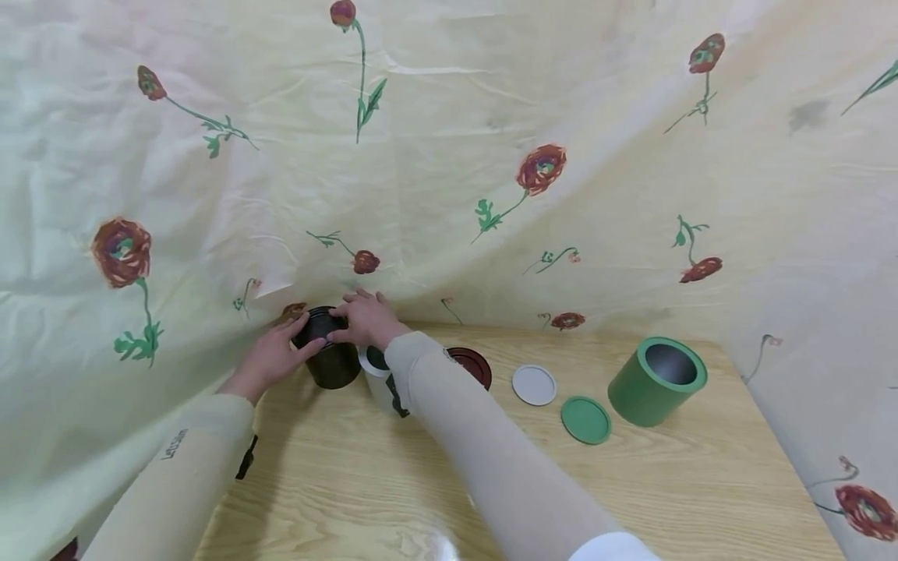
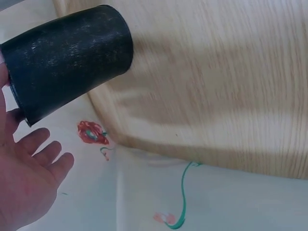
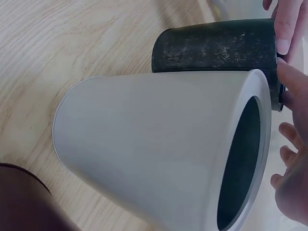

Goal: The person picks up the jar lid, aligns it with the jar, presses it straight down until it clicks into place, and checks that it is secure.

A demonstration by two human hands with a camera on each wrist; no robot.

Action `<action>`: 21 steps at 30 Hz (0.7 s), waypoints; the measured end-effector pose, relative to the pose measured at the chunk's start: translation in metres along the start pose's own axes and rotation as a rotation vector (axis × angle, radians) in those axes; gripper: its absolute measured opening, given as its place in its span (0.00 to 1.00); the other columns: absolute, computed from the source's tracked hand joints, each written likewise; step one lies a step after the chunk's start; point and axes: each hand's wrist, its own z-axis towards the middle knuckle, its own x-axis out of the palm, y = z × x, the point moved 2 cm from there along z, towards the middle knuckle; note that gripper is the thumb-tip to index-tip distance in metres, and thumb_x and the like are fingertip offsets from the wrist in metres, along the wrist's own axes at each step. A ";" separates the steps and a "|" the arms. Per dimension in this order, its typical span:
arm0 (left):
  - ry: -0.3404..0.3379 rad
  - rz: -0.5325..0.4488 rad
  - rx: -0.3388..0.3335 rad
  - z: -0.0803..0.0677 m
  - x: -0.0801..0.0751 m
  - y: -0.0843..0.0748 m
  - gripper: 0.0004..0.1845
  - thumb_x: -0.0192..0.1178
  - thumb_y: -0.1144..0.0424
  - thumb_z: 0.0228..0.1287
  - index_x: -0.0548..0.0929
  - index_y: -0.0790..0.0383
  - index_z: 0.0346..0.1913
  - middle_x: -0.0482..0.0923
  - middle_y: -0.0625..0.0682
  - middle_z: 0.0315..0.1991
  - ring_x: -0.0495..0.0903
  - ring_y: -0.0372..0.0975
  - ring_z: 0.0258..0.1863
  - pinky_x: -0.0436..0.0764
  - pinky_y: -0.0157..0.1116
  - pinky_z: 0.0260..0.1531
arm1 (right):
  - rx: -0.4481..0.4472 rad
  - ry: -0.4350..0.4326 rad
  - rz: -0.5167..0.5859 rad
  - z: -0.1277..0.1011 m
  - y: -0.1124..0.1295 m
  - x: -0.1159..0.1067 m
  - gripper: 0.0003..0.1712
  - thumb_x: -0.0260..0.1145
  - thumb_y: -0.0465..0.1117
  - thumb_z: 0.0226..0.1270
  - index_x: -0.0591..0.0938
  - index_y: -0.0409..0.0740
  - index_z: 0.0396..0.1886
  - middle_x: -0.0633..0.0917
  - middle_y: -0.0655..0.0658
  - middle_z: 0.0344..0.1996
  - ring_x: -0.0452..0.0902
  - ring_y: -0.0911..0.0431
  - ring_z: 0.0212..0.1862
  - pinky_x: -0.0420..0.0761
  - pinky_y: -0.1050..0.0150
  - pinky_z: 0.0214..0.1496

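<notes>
A black canister (image 1: 334,368) stands upright at the back left of the table, a black lid (image 1: 321,321) on its top. My left hand (image 1: 270,360) holds the lid's rim from the left with thumb and index finger; its other fingers hang free of the canister in the left wrist view. From the right, my right hand (image 1: 368,319) grips the same rim between thumb and fingers. Right beside the black canister is a white canister (image 3: 149,144) with an open top and dark inside. My right forearm partly hides it in the head view.
A dark red lidded canister (image 1: 477,365) is partly hidden behind my right sleeve. Farther right lie a white lid (image 1: 535,385) and a green lid (image 1: 585,420), near an open green canister (image 1: 641,393). Flowered cloth (image 1: 435,179) hangs behind the wooden table (image 1: 337,475).
</notes>
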 end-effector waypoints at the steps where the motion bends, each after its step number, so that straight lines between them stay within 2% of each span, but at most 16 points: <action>1: 0.003 0.004 -0.004 0.000 -0.001 -0.001 0.46 0.54 0.36 0.80 0.61 0.70 0.82 0.61 0.77 0.78 0.64 0.71 0.75 0.67 0.67 0.72 | -0.003 -0.001 -0.002 0.000 0.000 -0.001 0.33 0.65 0.64 0.78 0.77 0.63 0.78 0.66 0.47 0.83 0.50 0.46 0.86 0.51 0.41 0.86; 11: 0.054 0.088 -0.058 0.002 -0.005 -0.007 0.44 0.50 0.36 0.82 0.60 0.67 0.83 0.54 0.78 0.80 0.58 0.73 0.78 0.66 0.69 0.72 | -0.031 -0.011 -0.079 -0.002 0.002 -0.004 0.33 0.64 0.66 0.78 0.77 0.63 0.78 0.62 0.47 0.85 0.46 0.46 0.87 0.49 0.43 0.87; 21: 0.092 0.143 -0.100 0.002 -0.009 -0.010 0.44 0.48 0.34 0.82 0.60 0.64 0.84 0.47 0.76 0.83 0.45 0.72 0.81 0.59 0.70 0.76 | -0.026 -0.007 -0.094 -0.002 0.004 -0.004 0.33 0.64 0.65 0.78 0.77 0.64 0.78 0.61 0.48 0.85 0.43 0.46 0.88 0.48 0.44 0.87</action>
